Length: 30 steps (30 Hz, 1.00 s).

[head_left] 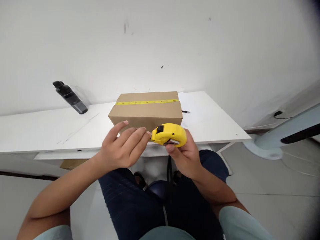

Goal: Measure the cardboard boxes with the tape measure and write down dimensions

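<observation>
My right hand [186, 155] is closed around a yellow tape measure [172, 130] with a black button on top, its thumb on the lower side. The fingertips of my left hand [126, 145] meet at the mouth of the tape measure, where a short metal end shows; one finger is spread away from the others. Both hands are above the near edge of the table. Just beyond them, a closed brown cardboard box [150, 111] lies on the tabletop with a strip of yellow printed tape [140, 102] along its top.
On the white table [220, 123], a dark bottle [72, 98] stands at the left. White paper [193, 103] and a black pen [186, 111] lie right of the box. A wall rises behind. A pale stand [280, 136] is on the floor at right.
</observation>
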{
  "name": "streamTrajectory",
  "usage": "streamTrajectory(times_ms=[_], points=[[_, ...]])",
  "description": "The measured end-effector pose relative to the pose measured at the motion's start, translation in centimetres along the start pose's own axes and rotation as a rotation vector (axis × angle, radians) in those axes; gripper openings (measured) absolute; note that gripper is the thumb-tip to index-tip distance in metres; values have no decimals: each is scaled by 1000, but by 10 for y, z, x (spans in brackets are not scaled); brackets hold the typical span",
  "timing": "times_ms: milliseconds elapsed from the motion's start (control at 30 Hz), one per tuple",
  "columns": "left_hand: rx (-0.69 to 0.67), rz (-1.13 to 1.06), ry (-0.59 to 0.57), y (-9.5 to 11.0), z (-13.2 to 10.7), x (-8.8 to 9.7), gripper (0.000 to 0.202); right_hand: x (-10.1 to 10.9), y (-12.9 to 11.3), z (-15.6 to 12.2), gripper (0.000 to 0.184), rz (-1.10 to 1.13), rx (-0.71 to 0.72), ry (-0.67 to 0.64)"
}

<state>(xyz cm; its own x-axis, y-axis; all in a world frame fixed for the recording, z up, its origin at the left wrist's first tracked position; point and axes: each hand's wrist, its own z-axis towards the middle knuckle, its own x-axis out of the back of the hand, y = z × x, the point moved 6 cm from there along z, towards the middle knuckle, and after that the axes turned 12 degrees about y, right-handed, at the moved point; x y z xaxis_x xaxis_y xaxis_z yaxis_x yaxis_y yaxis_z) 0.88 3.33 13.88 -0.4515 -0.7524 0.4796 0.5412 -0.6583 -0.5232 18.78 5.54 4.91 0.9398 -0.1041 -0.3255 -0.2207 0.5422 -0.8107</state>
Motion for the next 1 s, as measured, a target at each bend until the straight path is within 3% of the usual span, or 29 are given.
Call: streamTrajectory(times_ms=[100,200,300,367,467,567,667,767,1000], points=[[75,151,-8,-42,-5,1,29,20,-4,27,40,71,94,179],[165,285,19,-98,-21,4,22,64,-1,59,37,152,198,414],[277,269,-60,-146,-54,-6,13,100,6,82,41,68,227,449],[379,246,-101,-164,-78,-16,11,114,9,85,46,-4,247,448],[527,171,-60,-168,-103,-24,12,120,9,79,52,-77,282,470],[616,30,-27,-164,-108,-24,13,109,9,75,57,-131,295,450],[669,-69,-108,-162,-103,-23,19,94,10,75,59,-138,288,404],[711,-36,-205,-159,-95,-21,24,86,13,76,60,-130,278,376],[814,57,-337,-140,-84,-20,38,89,18,78,58,-111,278,329]])
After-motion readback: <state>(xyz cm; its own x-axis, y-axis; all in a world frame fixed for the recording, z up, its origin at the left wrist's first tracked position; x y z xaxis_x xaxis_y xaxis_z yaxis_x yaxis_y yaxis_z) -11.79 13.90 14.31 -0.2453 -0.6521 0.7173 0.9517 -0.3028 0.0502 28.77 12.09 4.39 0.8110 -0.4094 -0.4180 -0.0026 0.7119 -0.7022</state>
